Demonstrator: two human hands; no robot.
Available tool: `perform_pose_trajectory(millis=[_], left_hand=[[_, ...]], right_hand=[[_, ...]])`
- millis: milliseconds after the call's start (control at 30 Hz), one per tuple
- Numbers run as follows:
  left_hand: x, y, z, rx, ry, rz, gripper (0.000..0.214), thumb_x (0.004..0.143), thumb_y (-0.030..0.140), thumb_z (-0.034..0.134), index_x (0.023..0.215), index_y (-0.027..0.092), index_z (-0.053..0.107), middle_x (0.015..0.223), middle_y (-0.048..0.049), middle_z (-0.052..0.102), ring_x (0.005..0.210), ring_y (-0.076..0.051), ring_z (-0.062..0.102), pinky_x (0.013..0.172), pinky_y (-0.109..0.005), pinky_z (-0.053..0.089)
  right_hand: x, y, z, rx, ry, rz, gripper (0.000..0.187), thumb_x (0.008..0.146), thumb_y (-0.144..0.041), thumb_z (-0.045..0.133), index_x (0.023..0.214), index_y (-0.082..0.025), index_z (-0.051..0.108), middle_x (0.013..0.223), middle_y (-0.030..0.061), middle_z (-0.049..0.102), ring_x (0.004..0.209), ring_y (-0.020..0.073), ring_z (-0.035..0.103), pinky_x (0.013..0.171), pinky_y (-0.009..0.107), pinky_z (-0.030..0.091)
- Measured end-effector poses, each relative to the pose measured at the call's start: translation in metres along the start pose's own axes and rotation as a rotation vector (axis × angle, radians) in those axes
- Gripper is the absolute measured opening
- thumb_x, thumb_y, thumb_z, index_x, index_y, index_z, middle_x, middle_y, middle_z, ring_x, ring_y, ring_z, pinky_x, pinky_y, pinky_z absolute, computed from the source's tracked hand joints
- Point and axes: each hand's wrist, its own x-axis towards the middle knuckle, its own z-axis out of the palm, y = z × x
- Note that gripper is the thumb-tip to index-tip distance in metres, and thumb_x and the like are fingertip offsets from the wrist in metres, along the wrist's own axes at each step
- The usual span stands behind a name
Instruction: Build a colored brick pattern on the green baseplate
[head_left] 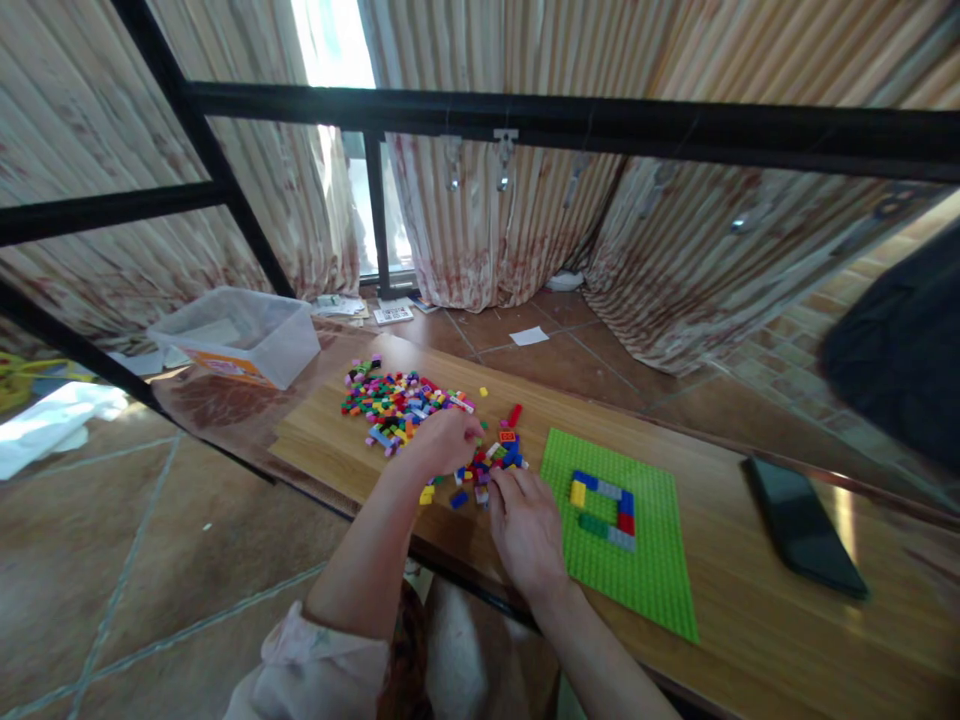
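Note:
A pile of small coloured bricks [401, 403] is spread over a wooden table [750, 620]. My left hand [444, 442] rests at the pile's near edge, fingers curled over some bricks; what it holds is hidden. My right hand [527, 525] lies just right of it, fingertips pinched among loose bricks [501, 458] beside a green baseplate [645, 570]. On the baseplate sits a small ring of bricks [604, 505] in yellow, blue, grey, red and green. A single red brick [514, 414] lies past the pile.
A clear plastic box [238, 335] stands at the table's far left end. A black phone [804, 525] lies flat to the right of the baseplate. A black metal frame [570, 118] crosses overhead. Curtains hang behind, and papers lie on the tiled floor.

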Motion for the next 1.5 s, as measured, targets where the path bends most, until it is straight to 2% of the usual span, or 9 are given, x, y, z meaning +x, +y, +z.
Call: perform_pose_trajectory(millis=[67,167,333,400,500,800,1000,1167,1500], left_hand=[[0.001,0.002,0.0,-0.025,0.019,0.035,0.026,0.075,0.011,0.053,0.085,0.017,0.077,0.08,-0.0053,0.074,0.075,-0.016,0.064,0.076,-0.025,0.049],[0.0,0.011,0.002,-0.174,-0.009,0.116,0.024,0.077,0.012,0.053,0.085,0.015,0.075,0.08,-0.0039,0.073,0.075,-0.014,0.062,0.071,-0.022,0.047],[-0.006,0.034,0.006,-0.628,-0.255,0.24,0.023,0.083,0.018,0.054,0.098,0.011,0.069,0.08,-0.0032,0.069,0.069,-0.011,0.059,0.064,-0.02,0.046],[-0.008,0.041,0.009,-0.759,-0.331,0.273,0.023,0.08,0.017,0.058,0.1,0.011,0.067,0.082,-0.0034,0.068,0.071,-0.011,0.059,0.067,-0.021,0.047],[-0.009,0.049,0.016,-0.825,-0.36,0.286,0.026,0.076,0.013,0.062,0.101,0.012,0.066,0.083,-0.0025,0.067,0.074,-0.011,0.059,0.071,-0.022,0.047],[-0.015,0.064,0.036,-0.593,-0.226,0.316,0.014,0.076,0.014,0.061,0.09,0.014,0.064,0.075,0.0017,0.058,0.07,-0.01,0.053,0.065,-0.021,0.041],[-0.019,0.069,0.059,-0.281,-0.18,0.324,0.008,0.074,0.009,0.061,0.078,0.015,0.064,0.074,0.0006,0.058,0.07,-0.012,0.053,0.065,-0.023,0.039],[-0.02,0.078,0.078,-0.164,-0.169,0.267,0.012,0.075,0.012,0.063,0.086,0.016,0.067,0.079,-0.0012,0.063,0.073,-0.015,0.057,0.068,-0.025,0.04],[-0.019,0.082,0.092,-0.219,-0.181,0.208,0.028,0.076,0.011,0.062,0.103,0.017,0.067,0.084,-0.0014,0.068,0.077,-0.015,0.062,0.071,-0.025,0.046]], right_hand=[[0.001,0.001,-0.002,0.078,0.03,0.04,0.028,0.095,-0.021,0.042,0.103,-0.018,0.068,0.094,0.0109,0.068,0.091,0.0239,0.059,0.084,0.039,0.045],[0.002,0.003,-0.008,0.349,0.089,0.177,0.028,0.095,-0.025,0.043,0.104,-0.019,0.068,0.098,0.0099,0.07,0.092,0.0222,0.062,0.084,0.037,0.047],[0.009,0.023,-0.022,0.844,0.175,0.467,0.025,0.086,-0.038,0.057,0.094,-0.018,0.07,0.086,0.0058,0.073,0.075,0.0185,0.064,0.071,0.032,0.05],[0.012,0.034,-0.03,0.937,0.202,0.531,0.025,0.079,-0.041,0.064,0.088,-0.018,0.07,0.081,0.0044,0.072,0.071,0.0172,0.063,0.068,0.03,0.049],[0.013,0.046,-0.043,1.023,0.185,0.591,0.03,0.071,-0.046,0.07,0.083,-0.018,0.071,0.073,0.0023,0.069,0.063,0.0142,0.058,0.061,0.028,0.047],[0.011,0.057,-0.06,1.081,0.18,0.699,0.041,0.06,-0.052,0.078,0.077,-0.016,0.069,0.061,-0.0001,0.065,0.051,0.0109,0.052,0.05,0.024,0.042],[0.005,0.09,-0.081,0.939,0.402,0.753,0.04,0.068,-0.056,0.071,0.077,-0.017,0.07,0.066,0.0033,0.068,0.053,0.0114,0.053,0.05,0.024,0.04],[0.0,0.102,-0.088,0.93,0.438,0.768,0.037,0.067,-0.052,0.071,0.078,-0.017,0.07,0.067,0.0032,0.068,0.054,0.0117,0.053,0.051,0.025,0.041],[0.0,0.101,-0.092,0.934,0.436,0.773,0.037,0.067,-0.051,0.071,0.079,-0.016,0.07,0.067,0.0039,0.068,0.053,0.0114,0.053,0.051,0.024,0.041]])
